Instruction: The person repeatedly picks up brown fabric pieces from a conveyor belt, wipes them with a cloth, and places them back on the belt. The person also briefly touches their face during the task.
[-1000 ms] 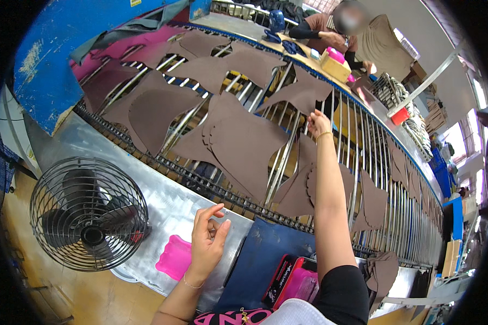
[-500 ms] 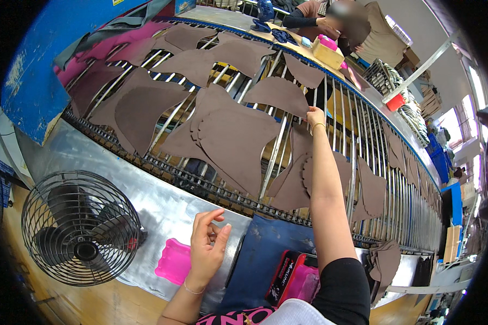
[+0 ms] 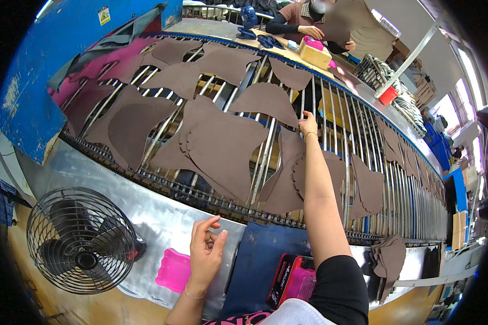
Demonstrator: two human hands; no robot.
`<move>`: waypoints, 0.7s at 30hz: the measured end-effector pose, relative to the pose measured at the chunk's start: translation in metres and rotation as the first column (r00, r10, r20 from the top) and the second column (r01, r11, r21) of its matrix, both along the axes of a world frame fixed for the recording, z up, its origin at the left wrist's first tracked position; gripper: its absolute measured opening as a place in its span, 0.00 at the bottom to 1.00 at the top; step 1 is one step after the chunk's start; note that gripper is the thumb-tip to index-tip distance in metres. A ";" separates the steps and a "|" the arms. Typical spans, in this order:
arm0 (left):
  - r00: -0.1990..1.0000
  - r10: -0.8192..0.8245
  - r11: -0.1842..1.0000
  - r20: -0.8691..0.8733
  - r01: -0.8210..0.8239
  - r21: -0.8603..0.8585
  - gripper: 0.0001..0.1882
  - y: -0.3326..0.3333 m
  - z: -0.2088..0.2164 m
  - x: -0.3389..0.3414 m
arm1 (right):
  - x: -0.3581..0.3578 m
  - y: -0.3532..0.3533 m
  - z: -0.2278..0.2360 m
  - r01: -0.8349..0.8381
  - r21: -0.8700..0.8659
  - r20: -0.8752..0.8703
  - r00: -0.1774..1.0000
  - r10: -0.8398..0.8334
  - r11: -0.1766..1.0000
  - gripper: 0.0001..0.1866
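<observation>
My right hand [image 3: 308, 124] reaches far out over a rack of metal rods [image 3: 339, 124]. Its fingers are closed at the right corner of a thin brown curved sheet piece [image 3: 265, 100] with a finely scalloped edge; the grip itself is partly hidden. My left hand [image 3: 206, 252] hovers above the metal ledge near me, fingers loosely bent, thumb apart, holding nothing. Larger overlapping brown pieces [image 3: 228, 143] lie on the rods between my hands. Below my right forearm lie more brown pieces [image 3: 322, 168]. A pink scalloped tray [image 3: 173, 270] rests on the ledge beside my left hand.
A black caged fan [image 3: 84, 244] stands at left, below a blue machine housing [image 3: 43, 70]. Near me are a dark blue mat [image 3: 260, 249] and a red-and-black box [image 3: 284, 279]. Brown pieces [image 3: 389, 262] are stacked at right. Across the rack, a person [image 3: 303, 24] works beside a yellowish box [image 3: 314, 54].
The whole view has shifted slightly, with the rack and its pieces now lower and further left. My right hand stays at the same piece's corner. My left hand keeps nearly the same pose.
</observation>
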State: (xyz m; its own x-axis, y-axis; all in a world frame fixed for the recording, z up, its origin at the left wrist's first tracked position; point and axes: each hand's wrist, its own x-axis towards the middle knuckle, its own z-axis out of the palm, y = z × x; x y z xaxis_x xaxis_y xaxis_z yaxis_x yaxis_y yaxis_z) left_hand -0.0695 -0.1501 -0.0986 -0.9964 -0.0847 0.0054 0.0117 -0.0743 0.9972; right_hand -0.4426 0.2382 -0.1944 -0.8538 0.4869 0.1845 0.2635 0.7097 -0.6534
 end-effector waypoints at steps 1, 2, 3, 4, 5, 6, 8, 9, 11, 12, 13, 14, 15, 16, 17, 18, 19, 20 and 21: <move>1.000 0.001 1.000 0.000 -0.001 -0.011 0.18 0.000 0.001 0.000 | -0.001 -0.001 -0.002 0.009 -0.011 0.002 1.000 -0.009 1.000 0.28; 1.000 -0.004 1.000 -0.005 0.003 -0.015 0.18 0.000 0.002 0.000 | -0.002 -0.001 -0.002 0.016 -0.001 0.001 1.000 -0.016 1.000 0.28; 1.000 -0.009 1.000 -0.011 0.009 -0.018 0.18 0.000 0.004 0.000 | -0.002 0.000 -0.002 0.023 0.010 0.000 1.000 -0.023 1.000 0.29; 1.000 -0.014 1.000 -0.004 0.014 -0.025 0.18 0.000 0.006 0.002 | 0.002 -0.002 -0.006 0.030 0.018 0.013 0.999 -0.030 0.999 0.29; 1.000 -0.014 0.999 -0.005 0.014 -0.029 0.18 0.001 0.006 0.003 | 0.002 -0.002 -0.005 0.031 -0.012 0.013 0.999 -0.031 0.999 0.30; 1.000 -0.016 0.999 -0.007 0.016 -0.032 0.18 0.002 0.007 0.003 | 0.002 -0.003 -0.005 0.026 -0.011 -0.032 0.999 -0.027 1.000 0.29; 1.000 -0.017 0.999 -0.008 0.017 -0.039 0.18 0.004 0.005 0.005 | 0.011 -0.005 -0.004 0.017 0.000 -0.107 0.994 -0.017 1.000 0.26; 1.000 -0.022 0.999 -0.014 0.022 -0.043 0.19 0.005 0.004 0.005 | 0.012 -0.001 0.001 -0.036 0.041 -0.098 0.994 0.040 0.998 0.28; 0.999 -0.036 0.998 -0.009 0.035 -0.042 0.19 0.007 0.004 0.007 | 0.023 -0.001 0.015 -0.142 0.051 -0.101 0.984 0.146 0.989 0.28; 0.999 -0.033 0.998 -0.009 0.032 -0.047 0.19 0.007 0.004 0.008 | 0.030 -0.006 0.024 -0.207 0.080 -0.089 0.973 0.214 0.975 0.27; 0.999 -0.042 0.998 -0.014 0.042 -0.042 0.19 0.008 0.005 0.008 | 0.038 -0.001 0.034 -0.284 0.139 -0.041 0.956 0.292 0.949 0.25; 0.999 -0.035 0.999 -0.016 0.034 -0.041 0.19 0.008 0.004 0.010 | 0.051 -0.011 0.046 -0.327 0.197 -0.023 0.941 0.338 0.924 0.22; 0.999 -0.028 0.999 -0.027 0.027 -0.047 0.19 0.008 0.003 0.011 | 0.065 -0.019 0.058 -0.379 0.251 0.061 0.925 0.376 0.891 0.20; 0.999 -0.036 0.998 -0.031 0.035 -0.049 0.18 0.009 0.003 0.012 | 0.086 -0.022 0.074 -0.422 0.302 0.147 0.907 0.396 0.855 0.19; 0.998 -0.043 0.998 -0.035 0.042 -0.051 0.18 0.011 0.004 0.012 | 0.099 -0.017 0.074 -0.473 0.306 0.149 0.881 0.450 0.826 0.17; 0.998 -0.050 0.997 -0.035 0.048 -0.054 0.18 0.013 0.005 0.014 | 0.118 -0.013 0.075 -0.499 0.414 0.121 0.859 0.497 0.761 0.13; 0.997 -0.064 0.993 -0.048 0.059 -0.100 0.16 0.014 0.004 0.013 | 0.135 -0.009 0.077 -0.489 0.419 0.190 0.871 0.453 0.765 0.11; 0.995 -0.064 0.987 -0.081 0.051 -0.155 0.13 0.016 0.005 0.012 | 0.157 -0.016 0.084 -0.489 0.414 0.264 0.872 0.413 0.768 0.09; 0.993 -0.075 0.979 -0.089 0.056 -0.197 0.11 0.019 0.004 0.010 | 0.179 -0.014 0.084 -0.505 0.440 0.259 0.863 0.433 0.742 0.08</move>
State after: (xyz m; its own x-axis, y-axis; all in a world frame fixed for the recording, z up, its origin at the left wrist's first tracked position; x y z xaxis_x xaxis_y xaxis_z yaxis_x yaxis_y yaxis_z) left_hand -0.0598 -0.1310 -0.0943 -0.9938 -0.0072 0.1105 0.1090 0.1169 0.9871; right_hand -0.2634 0.2241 -0.1104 -0.9830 -0.1028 0.1521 -0.1299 0.9749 -0.1809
